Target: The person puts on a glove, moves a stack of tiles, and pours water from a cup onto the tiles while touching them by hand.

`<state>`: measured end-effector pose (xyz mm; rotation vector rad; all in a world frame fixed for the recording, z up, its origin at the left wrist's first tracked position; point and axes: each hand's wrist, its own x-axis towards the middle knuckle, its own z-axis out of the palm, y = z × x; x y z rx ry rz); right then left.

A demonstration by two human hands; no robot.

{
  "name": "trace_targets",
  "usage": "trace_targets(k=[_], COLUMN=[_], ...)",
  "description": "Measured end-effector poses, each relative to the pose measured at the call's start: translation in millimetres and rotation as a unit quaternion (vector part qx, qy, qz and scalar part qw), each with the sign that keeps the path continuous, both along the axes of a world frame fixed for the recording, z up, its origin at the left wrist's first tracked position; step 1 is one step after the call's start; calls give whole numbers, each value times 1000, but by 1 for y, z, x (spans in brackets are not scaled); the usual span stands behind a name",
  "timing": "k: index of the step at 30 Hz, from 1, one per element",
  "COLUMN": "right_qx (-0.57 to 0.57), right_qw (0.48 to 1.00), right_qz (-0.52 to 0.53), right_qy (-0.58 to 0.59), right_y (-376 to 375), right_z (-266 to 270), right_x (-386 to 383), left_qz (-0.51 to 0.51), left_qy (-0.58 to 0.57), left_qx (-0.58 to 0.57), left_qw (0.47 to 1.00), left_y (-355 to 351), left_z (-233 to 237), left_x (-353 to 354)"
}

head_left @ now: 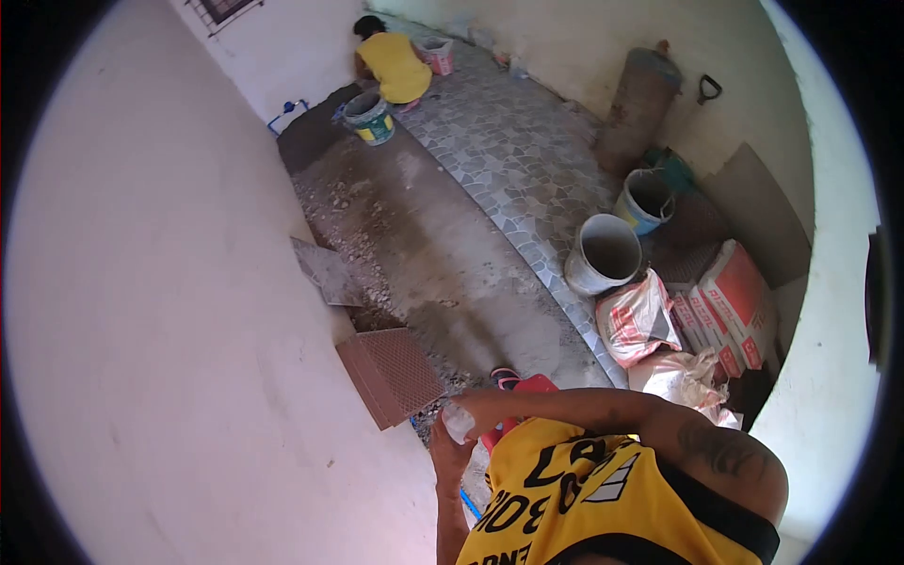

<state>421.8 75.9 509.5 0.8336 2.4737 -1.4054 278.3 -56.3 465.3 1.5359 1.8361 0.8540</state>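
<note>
In front of my yellow and black jersey, my two hands meet around a small whitish, translucent thing. It looks like clear plastic, but its exact kind cannot be made out. My right hand closes on it from the right. From below, my left hand is wrapped against its lower left side, and part of its fingers is hidden. Just left of my hands, brown textured tiles lean by the wall. A sandalled foot and a red plastic thing show just beyond my right forearm.
Another person in yellow crouches at the far end by a paint bucket. Patterned floor tiles border the rough concrete strip. At right stand pails, cement bags and a rusty cylinder. A wall runs along my left.
</note>
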Motion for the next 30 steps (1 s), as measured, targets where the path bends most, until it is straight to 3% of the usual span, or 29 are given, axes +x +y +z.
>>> trace_targets(k=[6, 10, 16, 19, 27, 30], right_qx=[16, 45, 16, -42, -24, -38], right_qw=[997, 972, 935, 939, 947, 936], right_qz=[-68, -215, -349, -334, -315, -340], right_qy=[-32, -85, -67, -70, 54, 84], right_y=[14, 7, 8, 20, 80, 115], right_z=[21, 6, -15, -5, -67, -75], right_x=[30, 57, 94, 101, 91, 106], left_qz=[-67, -126, -180, -191, -192, -182], left_qy=[31, 16, 11, 21, 56, 126], left_qx=[71, 66, 50, 15, 27, 4], left_qw=[995, 990, 982, 981, 979, 975], left_y=[35, 52, 71, 82, 130, 152], left_z=[-2, -17, 1, 6, 22, 21], left_x=[19, 38, 73, 75, 64, 54])
